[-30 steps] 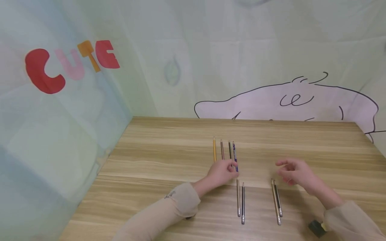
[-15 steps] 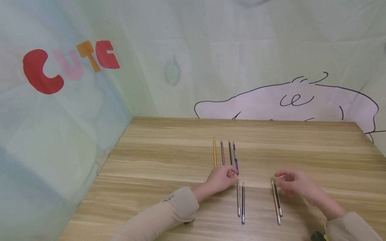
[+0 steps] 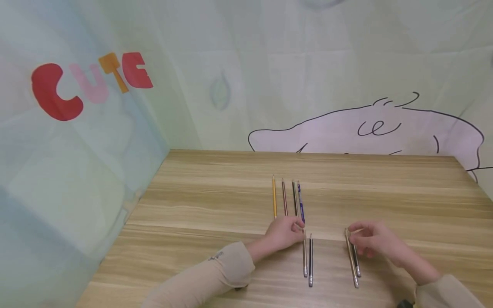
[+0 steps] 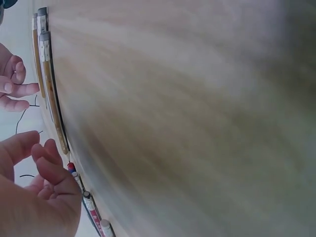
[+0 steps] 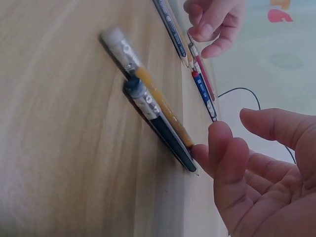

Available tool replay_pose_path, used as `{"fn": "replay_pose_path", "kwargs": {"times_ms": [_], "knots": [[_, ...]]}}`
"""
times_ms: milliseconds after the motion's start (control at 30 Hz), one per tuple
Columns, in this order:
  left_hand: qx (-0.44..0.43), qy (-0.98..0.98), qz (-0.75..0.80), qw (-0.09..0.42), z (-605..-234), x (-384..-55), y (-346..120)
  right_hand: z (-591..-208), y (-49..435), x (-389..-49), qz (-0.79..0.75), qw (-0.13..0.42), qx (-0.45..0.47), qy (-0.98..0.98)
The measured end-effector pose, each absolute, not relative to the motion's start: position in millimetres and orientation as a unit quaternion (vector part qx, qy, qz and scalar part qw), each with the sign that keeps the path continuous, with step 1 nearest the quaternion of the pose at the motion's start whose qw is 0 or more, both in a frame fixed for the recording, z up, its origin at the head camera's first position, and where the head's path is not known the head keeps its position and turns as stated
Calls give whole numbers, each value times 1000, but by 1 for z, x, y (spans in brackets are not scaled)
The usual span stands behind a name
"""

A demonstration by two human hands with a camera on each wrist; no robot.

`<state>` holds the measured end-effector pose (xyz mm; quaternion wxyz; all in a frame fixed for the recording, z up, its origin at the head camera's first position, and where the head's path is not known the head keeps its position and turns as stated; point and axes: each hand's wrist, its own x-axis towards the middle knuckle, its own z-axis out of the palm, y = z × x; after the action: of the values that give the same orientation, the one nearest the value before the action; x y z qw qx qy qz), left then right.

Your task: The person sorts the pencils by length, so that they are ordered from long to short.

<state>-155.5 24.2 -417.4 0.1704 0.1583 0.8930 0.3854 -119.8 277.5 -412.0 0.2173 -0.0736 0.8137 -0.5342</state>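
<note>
My left hand (image 3: 284, 233) is over the table with fingers loosely bent, beside the tip of a gold pencil (image 3: 305, 256). A black pencil (image 3: 310, 263) lies just right of that one. In the left wrist view the thumb and fingers stand apart with nothing between them. My right hand (image 3: 375, 240) hovers at the pointed ends of a second pair, a gold pencil (image 3: 352, 263) and a black pencil (image 3: 356, 261). A fingertip (image 5: 201, 154) seems to touch the gold pencil's point in the right wrist view; thumb and fingers are spread there. Both pairs have erasers toward me.
Beyond the left hand lie a yellow pencil (image 3: 274, 196), a dark red pencil (image 3: 284, 196), a dark green-black pencil (image 3: 295, 199) and a blue patterned pencil (image 3: 301, 203), side by side. Printed cloth (image 3: 215, 64) rises behind the wooden table (image 3: 173, 205).
Both hands have drawn back toward the near side, uncovering more of the far pencils. The right hand has come to the pencil tips, and its gold pencil's tip has shifted slightly left.
</note>
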Motion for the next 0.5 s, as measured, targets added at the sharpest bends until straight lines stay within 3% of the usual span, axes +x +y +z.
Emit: {"fn": "replay_pose_path", "kwargs": {"times_ms": [500], "knots": [[146, 909, 352, 172, -425, -154, 26, -423, 262, -111, -514, 193, -88, 831]]}}
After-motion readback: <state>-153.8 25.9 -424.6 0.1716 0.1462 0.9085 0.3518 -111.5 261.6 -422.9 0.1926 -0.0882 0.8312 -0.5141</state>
